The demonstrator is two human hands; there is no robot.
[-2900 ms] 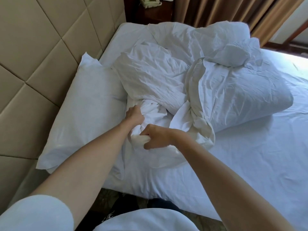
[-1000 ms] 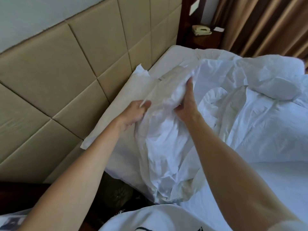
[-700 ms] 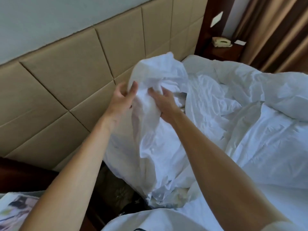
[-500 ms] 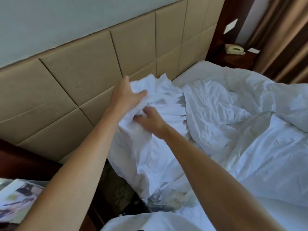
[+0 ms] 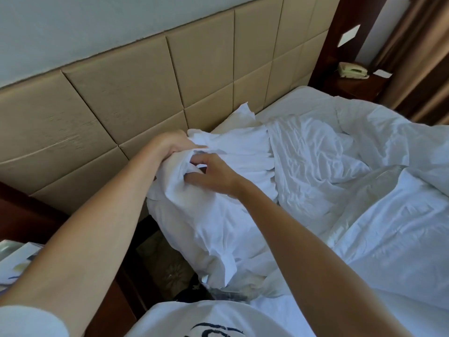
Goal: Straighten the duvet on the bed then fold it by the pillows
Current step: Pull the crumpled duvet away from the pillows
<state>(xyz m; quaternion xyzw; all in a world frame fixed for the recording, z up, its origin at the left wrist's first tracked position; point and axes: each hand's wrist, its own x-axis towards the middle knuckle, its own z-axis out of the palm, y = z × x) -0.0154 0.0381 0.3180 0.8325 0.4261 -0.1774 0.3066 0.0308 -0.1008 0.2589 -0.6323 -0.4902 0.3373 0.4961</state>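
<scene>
The white duvet (image 5: 315, 171) lies crumpled across the bed, bunched into a heap at the near head corner. My left hand (image 5: 167, 145) is shut on a corner of the duvet close to the headboard. My right hand (image 5: 213, 176) sits just beside it, fingers curled into a fold of the same bunched cloth. A white pillow (image 5: 243, 117) peeks out behind the heap against the headboard, mostly hidden by the duvet.
A tan padded headboard (image 5: 145, 93) runs along the left. A dark wooden nightstand (image 5: 357, 88) with a beige telephone (image 5: 352, 70) stands at the far corner, brown curtains (image 5: 418, 57) behind it. A magazine (image 5: 14, 263) lies on a surface at the lower left.
Both hands lifted the duvet corner off the bed and carried it toward the headboard, then lowered it. The pillow is now largely covered by the bunched cloth.
</scene>
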